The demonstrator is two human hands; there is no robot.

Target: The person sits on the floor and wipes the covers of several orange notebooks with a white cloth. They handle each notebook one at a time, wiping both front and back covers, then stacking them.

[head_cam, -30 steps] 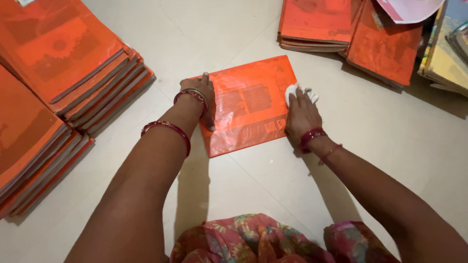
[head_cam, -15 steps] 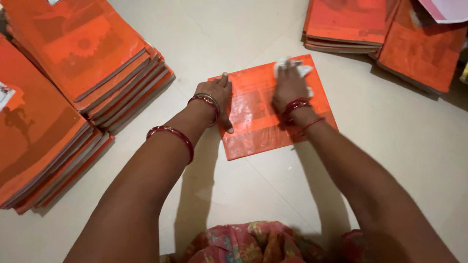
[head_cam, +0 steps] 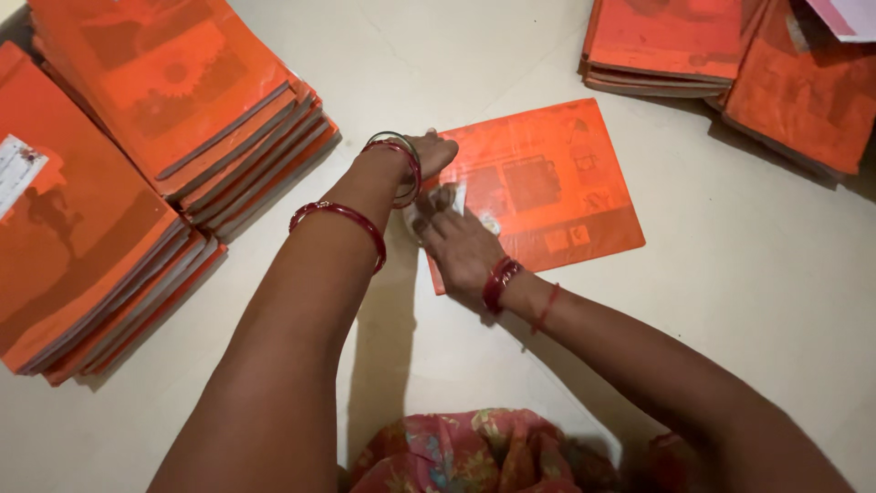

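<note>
Two hands are working on one orange book (head_cam: 547, 183) that is lying flat on the pale floor (head_cam: 730, 301), wrapped in a glossy clear cover and turned slightly askew. On its face a dark rectangular picture panel is sitting near the middle, with two small pale square marks below it toward the near edge.

Left hand (head_cam: 429, 153) is pressing down on the book's far left corner, its grip flat and spread, clamped on nothing. Right hand (head_cam: 456, 242) is lying over the near left edge, its grip closed on a small white cloth (head_cam: 447, 199) that is touching the cover just below the left hand. Red bangles are sitting on both wrists.

Left stacks (head_cam: 137, 173) of orange books are standing well apart from the single book, in two leaning piles; a white rectangular label (head_cam: 16, 164) is showing on the top cover of the nearer pile. Right stacks (head_cam: 721, 55) of similar orange books are lying at the far right, near the upper edge of the view.
</note>
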